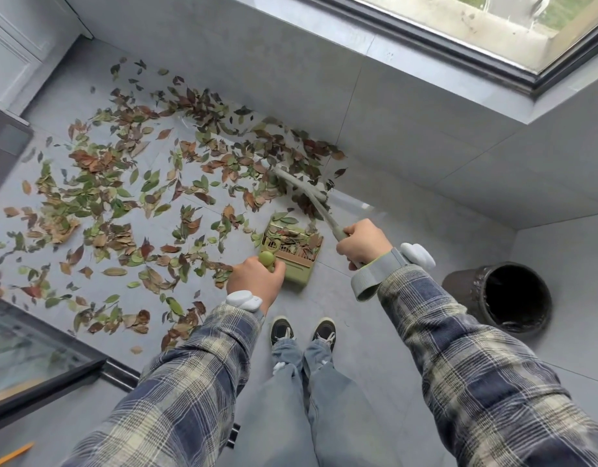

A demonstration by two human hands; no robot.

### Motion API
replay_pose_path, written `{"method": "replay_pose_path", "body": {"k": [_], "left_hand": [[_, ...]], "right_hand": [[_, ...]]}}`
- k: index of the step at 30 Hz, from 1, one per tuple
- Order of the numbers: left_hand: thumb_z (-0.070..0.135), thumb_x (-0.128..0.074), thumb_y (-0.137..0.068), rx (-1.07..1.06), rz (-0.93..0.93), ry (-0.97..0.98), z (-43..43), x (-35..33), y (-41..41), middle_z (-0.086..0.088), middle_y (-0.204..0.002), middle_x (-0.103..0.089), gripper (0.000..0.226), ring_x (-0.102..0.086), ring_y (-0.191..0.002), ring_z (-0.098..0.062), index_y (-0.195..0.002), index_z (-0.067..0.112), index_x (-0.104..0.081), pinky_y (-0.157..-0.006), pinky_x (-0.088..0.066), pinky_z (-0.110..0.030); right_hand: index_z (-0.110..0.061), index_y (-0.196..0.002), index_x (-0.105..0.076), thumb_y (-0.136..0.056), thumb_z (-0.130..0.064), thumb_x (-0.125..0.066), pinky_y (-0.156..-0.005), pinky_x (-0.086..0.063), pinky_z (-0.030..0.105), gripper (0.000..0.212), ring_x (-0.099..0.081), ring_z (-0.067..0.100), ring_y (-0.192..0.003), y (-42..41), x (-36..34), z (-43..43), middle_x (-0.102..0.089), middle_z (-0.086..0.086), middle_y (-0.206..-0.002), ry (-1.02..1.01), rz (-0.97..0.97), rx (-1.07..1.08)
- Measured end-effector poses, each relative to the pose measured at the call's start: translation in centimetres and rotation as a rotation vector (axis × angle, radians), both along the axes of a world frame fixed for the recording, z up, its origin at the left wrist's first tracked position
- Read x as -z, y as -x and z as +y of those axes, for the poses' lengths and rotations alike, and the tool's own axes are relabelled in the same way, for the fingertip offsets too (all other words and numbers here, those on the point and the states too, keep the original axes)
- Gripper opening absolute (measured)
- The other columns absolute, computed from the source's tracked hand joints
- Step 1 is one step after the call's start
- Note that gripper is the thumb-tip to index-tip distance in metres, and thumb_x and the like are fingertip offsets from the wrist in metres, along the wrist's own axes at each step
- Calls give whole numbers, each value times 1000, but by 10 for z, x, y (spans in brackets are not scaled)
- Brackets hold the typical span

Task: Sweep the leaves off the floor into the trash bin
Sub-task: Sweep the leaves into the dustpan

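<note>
broom head (301, 185) half buried in leaves (98, 193) (bristles blurred); trash bin (462, 284) interior too dark to tell

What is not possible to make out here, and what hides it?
Inside of trash bin: head view, too dark to show contents.
Bristles of broom: head view, blurred among leaves.
Handle of dustpan: head view, mostly covered by left hand.
Rest of glass panel: head view, cut off by left edge.

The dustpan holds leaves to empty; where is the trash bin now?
In the head view, the dark round trash bin stands on the floor at right, beside the plaid right sleeve, apart from the green plastic dustpan.
</note>
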State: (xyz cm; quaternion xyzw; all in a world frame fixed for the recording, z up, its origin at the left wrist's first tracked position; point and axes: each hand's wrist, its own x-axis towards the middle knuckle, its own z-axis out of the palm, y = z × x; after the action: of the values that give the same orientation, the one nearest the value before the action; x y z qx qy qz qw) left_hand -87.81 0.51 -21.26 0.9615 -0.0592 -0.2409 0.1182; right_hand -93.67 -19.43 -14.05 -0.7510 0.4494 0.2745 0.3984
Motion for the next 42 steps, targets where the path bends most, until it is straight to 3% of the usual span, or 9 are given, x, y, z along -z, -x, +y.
{"method": "replay_pose_path", "body": {"k": [3,6,9,20,26,30,36,39,42], "left_hand": [[50,-53,-84,-1,-3,-2,0,0,0,-8,-64,-58,41,-53,-61,-29,-74,12,-63,-53,-38,-27],[49,-53,-85,6,-1,-5,1,1,0,-7,-64,-57,41,-52,-61,-29,-74,11,-62,-54,-38,-27],[51,-52,-85,20,7,0,0,1,1,-8,-67,-60,43,-56,-64,-29,-75,11,-63,-54,-41,-28],[51,-51,-86,28,11,23,3,4,0,-10,-67,-62,43,-61,-66,-31,-71,12,-61,-54,-45,-29],[51,-52,-86,23,1,12,2,5,0,-9,-66,-59,43,-57,-64,-30,-72,11,-61,-55,-42,-28],[52,-52,-85,23,-1,10,3,8,-2,-8,-66,-59,42,-54,-63,-29,-73,12,-61,-55,-41,-28],[51,-55,-87,21,28,30,8,13,-4,-8,-68,-59,39,-57,-67,-30,-71,15,-57,-58,-43,-29],[54,-56,-89,24,61,75,10,14,2,-13,-78,-67,41,-64,-77,-35,-75,16,-57,-61,-46,-31],[59,-55,-89,2,127,85,12,14,10,-13,-80,-69,46,-65,-78,-35,-74,15,-57,-67,-53,-33]], "right_hand": [[-11,-96,-69,-89,-11,-57,-70,-55,32,14,-63,26,-68,6,1,5,-60,4,-69,-50,73,-47],[-7,-105,-74,-86,-10,-63,-66,-51,28,22,-58,22,-63,8,-7,-1,-61,4,-68,-76,137,-99],[-7,-108,-75,-83,-9,-66,-71,-54,31,27,-59,22,-68,7,-22,-11,-65,6,-74,-60,147,-109],[-3,-106,-71,-84,-10,-57,-65,-52,30,28,-61,26,-66,-9,-42,-23,-63,8,-74,78,19,-119],[-6,-96,-66,-90,-14,-55,-71,-55,33,14,-64,28,-71,-8,-26,-13,-61,7,-77,81,7,-97],[-4,-106,-65,-89,-10,-54,-76,-57,35,21,-67,30,-81,-3,-7,3,-62,11,-87,20,74,-75],[-7,-108,-70,-82,-9,-61,-68,-47,25,28,-59,24,-74,12,-9,12,-63,6,-84,-31,255,-246],[-7,-98,-71,-80,-8,-62,-66,-45,26,20,-55,23,-68,13,-27,4,-60,5,-77,-26,224,-190],[1,-102,-71,-81,-4,-61,-65,-45,27,24,-56,24,-68,14,-39,0,-62,8,-75,-5,151,-118]]}}
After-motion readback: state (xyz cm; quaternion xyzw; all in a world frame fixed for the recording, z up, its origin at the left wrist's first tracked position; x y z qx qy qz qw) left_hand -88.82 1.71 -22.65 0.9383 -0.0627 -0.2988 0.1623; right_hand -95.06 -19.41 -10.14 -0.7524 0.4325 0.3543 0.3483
